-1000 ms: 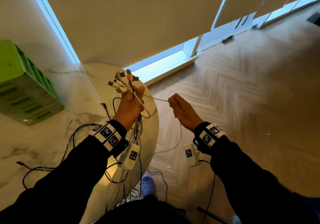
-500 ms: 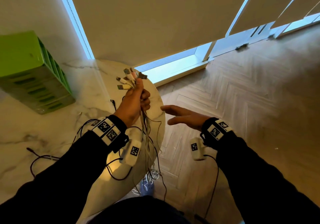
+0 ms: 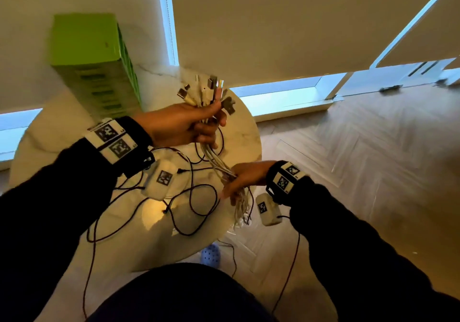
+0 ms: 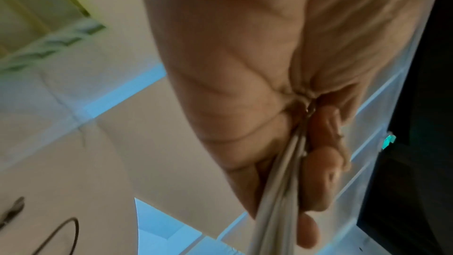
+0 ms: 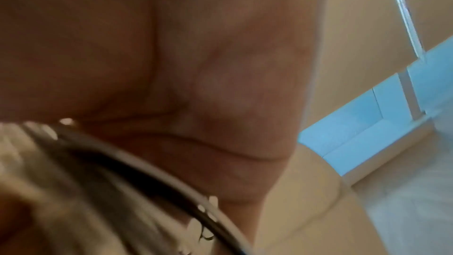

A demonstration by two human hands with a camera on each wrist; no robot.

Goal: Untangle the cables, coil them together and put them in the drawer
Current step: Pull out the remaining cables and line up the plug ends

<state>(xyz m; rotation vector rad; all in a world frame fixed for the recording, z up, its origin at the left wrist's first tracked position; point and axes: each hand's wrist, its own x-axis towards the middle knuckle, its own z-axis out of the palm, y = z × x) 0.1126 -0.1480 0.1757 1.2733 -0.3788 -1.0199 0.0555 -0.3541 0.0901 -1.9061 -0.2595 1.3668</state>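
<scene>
My left hand [image 3: 211,120] grips a bundle of white cables [image 3: 216,162] just below their plug ends [image 3: 206,90], which fan out above the fist. In the left wrist view the curled fingers [image 4: 321,164] press the cable strands [image 4: 279,207] into the palm. Lower down, my right hand [image 3: 234,185] closes round the same bundle above the table's right edge; the loose tails hang below it. The right wrist view is blurred and shows the palm [image 5: 171,65] with cables [image 5: 122,172] crossing under it. Several black cables [image 3: 194,197] lie looped on the table.
The round marble table [image 3: 244,132] stands by a wall with window blinds. A green drawer unit [image 3: 99,73] sits at its back left. Wooden floor [image 3: 348,172] spreads to the right. A pale shoe [image 3: 210,254] shows below the table's edge.
My right hand was open beside the bundle; it has dropped and taken hold of the cables lower down. The left hand keeps its grip. The head view has swung left.
</scene>
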